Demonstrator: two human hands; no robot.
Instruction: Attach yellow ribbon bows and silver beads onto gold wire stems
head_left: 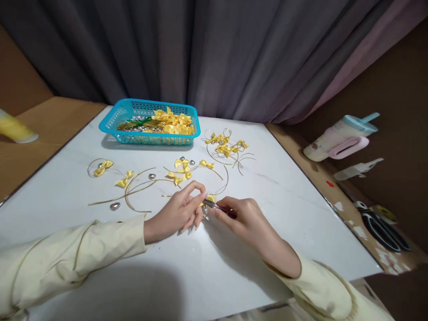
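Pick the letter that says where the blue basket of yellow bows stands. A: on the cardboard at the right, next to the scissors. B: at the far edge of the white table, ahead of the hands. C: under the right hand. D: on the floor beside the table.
B: the blue basket sits on the white table near the curtain, well beyond the left hand and right hand.

Desk [267,209]: smooth white top, faint sheen. Basket [115,122]: turquoise plastic mesh. Bows [124,179]: yellow satin cloth, glossy. Bent wires [140,189]: thin gold metal. Heart beads [114,206]: polished silver, mirror-bright. Tool [220,207] in right hand [245,218]: shiny metal tip, dark red handle. Sleeves [67,261]: matt cream cloth. Curtain [200,53]: grey fabric, folded
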